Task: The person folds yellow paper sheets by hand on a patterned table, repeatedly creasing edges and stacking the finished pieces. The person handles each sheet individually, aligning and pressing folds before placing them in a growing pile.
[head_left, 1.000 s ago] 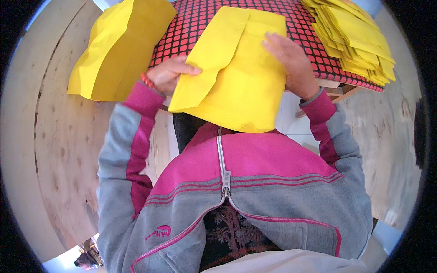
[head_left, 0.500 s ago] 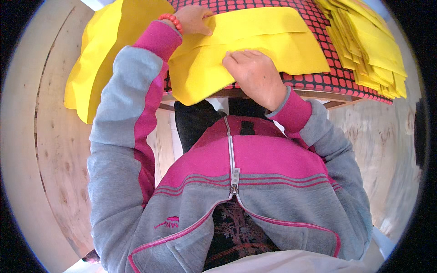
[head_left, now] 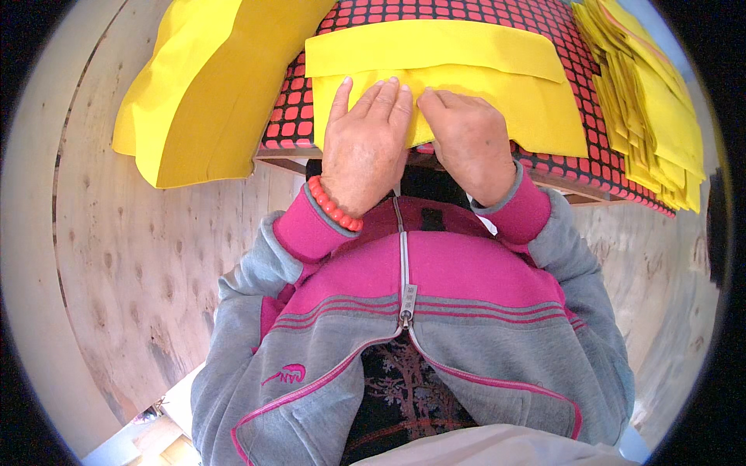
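Note:
A flat piece of yellow felt-like cloth (head_left: 536, 116) lies in front of me with a folded band (head_left: 435, 48) along its far side. My left hand (head_left: 365, 147) rests palm down on its near part, fingers stretched forward and slightly apart. A red bead bracelet (head_left: 334, 208) circles that wrist. Close beside it, my right hand (head_left: 470, 144) has its fingers curled in at the cloth's near edge, which it seems to pinch; its fingertips are partly hidden.
The cloth lies on a table with a red and black checked cover (head_left: 284, 124). Larger yellow cloth (head_left: 217, 101) hangs over the table's left side. Several yellow pieces (head_left: 660, 124) are stacked at the right edge. Wooden boards (head_left: 155, 256) show below.
My left hand has come from the cloth's far left corner back to its near middle, beside my right hand. The cloth lies flatter and straighter, its left corner no longer drooping over the edge.

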A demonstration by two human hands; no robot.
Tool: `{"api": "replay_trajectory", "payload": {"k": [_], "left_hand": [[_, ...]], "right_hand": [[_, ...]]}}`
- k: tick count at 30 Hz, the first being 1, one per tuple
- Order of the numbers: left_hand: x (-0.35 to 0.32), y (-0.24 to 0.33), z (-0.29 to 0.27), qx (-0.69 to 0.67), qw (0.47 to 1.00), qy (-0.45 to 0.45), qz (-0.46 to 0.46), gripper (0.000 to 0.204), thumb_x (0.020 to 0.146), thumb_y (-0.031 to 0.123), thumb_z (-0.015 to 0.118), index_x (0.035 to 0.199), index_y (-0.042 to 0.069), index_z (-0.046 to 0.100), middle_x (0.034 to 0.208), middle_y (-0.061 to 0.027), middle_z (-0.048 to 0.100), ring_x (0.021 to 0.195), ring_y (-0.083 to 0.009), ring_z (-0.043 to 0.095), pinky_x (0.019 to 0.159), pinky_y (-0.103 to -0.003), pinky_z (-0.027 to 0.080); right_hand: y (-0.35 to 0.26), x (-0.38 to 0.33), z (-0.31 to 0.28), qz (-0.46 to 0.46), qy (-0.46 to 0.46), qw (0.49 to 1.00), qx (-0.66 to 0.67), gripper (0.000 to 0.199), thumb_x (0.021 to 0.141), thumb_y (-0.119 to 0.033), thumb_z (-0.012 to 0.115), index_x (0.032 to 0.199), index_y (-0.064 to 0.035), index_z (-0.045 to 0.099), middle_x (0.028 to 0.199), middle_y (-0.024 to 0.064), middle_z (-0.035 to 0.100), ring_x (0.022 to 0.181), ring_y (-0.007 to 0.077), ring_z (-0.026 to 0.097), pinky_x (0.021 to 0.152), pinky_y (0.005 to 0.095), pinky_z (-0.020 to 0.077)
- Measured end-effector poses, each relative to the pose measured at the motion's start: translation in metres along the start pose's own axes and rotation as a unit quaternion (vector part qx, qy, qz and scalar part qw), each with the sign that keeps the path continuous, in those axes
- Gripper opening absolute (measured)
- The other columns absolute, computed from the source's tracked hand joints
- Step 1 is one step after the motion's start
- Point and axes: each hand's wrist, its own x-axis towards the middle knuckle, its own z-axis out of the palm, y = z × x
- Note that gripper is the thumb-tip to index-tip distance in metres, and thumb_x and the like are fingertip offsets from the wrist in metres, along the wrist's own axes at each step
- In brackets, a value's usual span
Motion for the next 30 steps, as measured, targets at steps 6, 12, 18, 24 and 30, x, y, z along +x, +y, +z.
{"api": "replay_trajectory", "payload": {"k": [6, 12, 18, 24, 30], "left_hand": [[-0.011, -0.020, 0.012, 0.017, 1.000, -0.015, 0.004, 0.037, 0.087, 0.012, 0.054, 0.122, 0.003, 0.064, 0.123, -0.0120, 0.069, 0.116, -0.0244, 0.065, 0.112, -0.050, 0.037], [-0.019, -0.055, 0.008, -0.051, 0.999, -0.011, 0.005, 0.036, 0.078, 0.000, 0.063, 0.113, 0.009, 0.070, 0.121, -0.0096, 0.072, 0.114, -0.0250, 0.068, 0.110, -0.051, 0.041], [-0.015, -0.086, 0.010, -0.257, 0.961, -0.050, -0.082, 0.036, 0.080, -0.005, 0.066, 0.114, 0.007, 0.072, 0.104, -0.0117, 0.075, 0.101, -0.0245, 0.072, 0.096, -0.038, 0.052], [-0.005, -0.106, 0.017, -0.469, 0.849, -0.073, -0.234, 0.020, 0.095, 0.004, 0.066, 0.114, 0.000, 0.071, 0.097, -0.0025, 0.073, 0.092, -0.0077, 0.064, 0.083, -0.025, 0.051], [0.001, -0.101, 0.039, -0.505, 0.822, 0.052, -0.258, 0.025, 0.100, 0.011, 0.064, 0.118, -0.005, 0.067, 0.106, -0.0037, 0.071, 0.096, -0.0086, 0.062, 0.086, -0.025, 0.051]], "right_hand": [[0.009, -0.011, 0.000, -0.027, 0.004, 1.000, -0.010, 0.010, 0.082, -0.012, 0.056, 0.086, -0.0033, 0.056, 0.084, 0.0151, 0.062, 0.081, 0.0358, 0.064, 0.070, 0.0431, 0.0521], [0.078, -0.036, -0.047, 0.057, -0.097, 0.984, -0.135, 0.036, 0.082, 0.001, 0.057, 0.116, -0.0064, 0.065, 0.115, 0.0166, 0.070, 0.100, 0.0379, 0.068, 0.082, 0.0427, 0.0559], [0.154, -0.058, -0.096, 0.115, -0.116, 0.986, -0.021, 0.038, 0.077, 0.011, 0.064, 0.112, -0.0018, 0.064, 0.111, 0.0157, 0.071, 0.105, 0.0323, 0.068, 0.092, 0.0342, 0.0524], [0.197, -0.039, -0.115, 0.176, -0.183, 0.954, 0.160, 0.017, 0.093, -0.011, 0.067, 0.106, -0.0003, 0.066, 0.096, 0.0073, 0.070, 0.096, 0.0170, 0.065, 0.085, 0.0317, 0.0496], [0.209, -0.039, -0.092, 0.227, -0.094, 0.926, 0.286, 0.031, 0.100, -0.021, 0.064, 0.120, 0.0028, 0.065, 0.107, 0.0026, 0.071, 0.101, 0.0105, 0.062, 0.093, 0.0266, 0.0483]]}}
